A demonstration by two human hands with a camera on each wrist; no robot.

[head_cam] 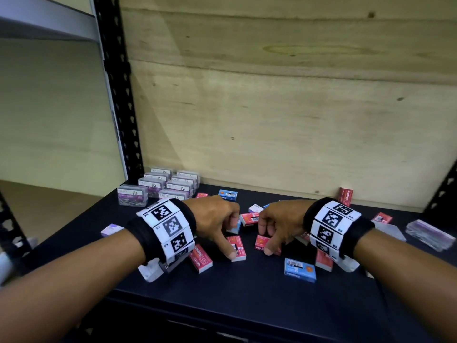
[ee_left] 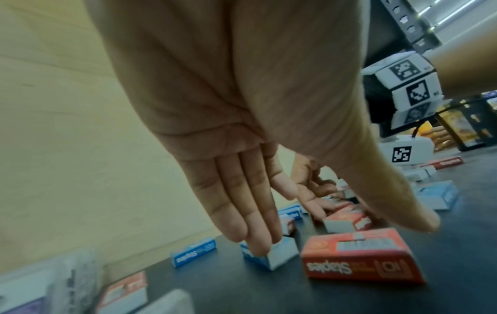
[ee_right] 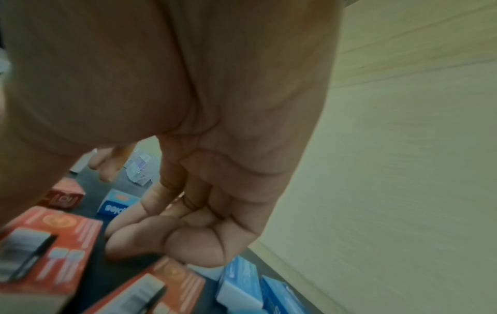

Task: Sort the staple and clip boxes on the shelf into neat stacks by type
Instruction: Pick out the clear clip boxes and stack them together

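Both forearms stretched forward, wrists wrapped in black bands with white marker tiles. Left hand (head_cam: pixel 215 220) palm down, fingers (ee_left: pixel 252 223) straight and close together, thumb angled downward. Right hand (head_cam: pixel 279 225) palm down, fingers (ee_right: pixel 172 238) loosely curled, holding nothing.

we have the clip boxes (head_cam: pixel 168 188) grouped in rows at the back left of the shelf (head_cam: pixel 247 293), against the back panel (head_cam: pixel 284 120). to their right, staple boxes (head_cam: pixel 236 247) lie scattered across the middle. our left hand (head_cam: pixel 215 216) and right hand (head_cam: pixel 279 224) sit side by side over that scatter. one staple box (head_cam: pixel 345 196) stands upright against the panel at back right.
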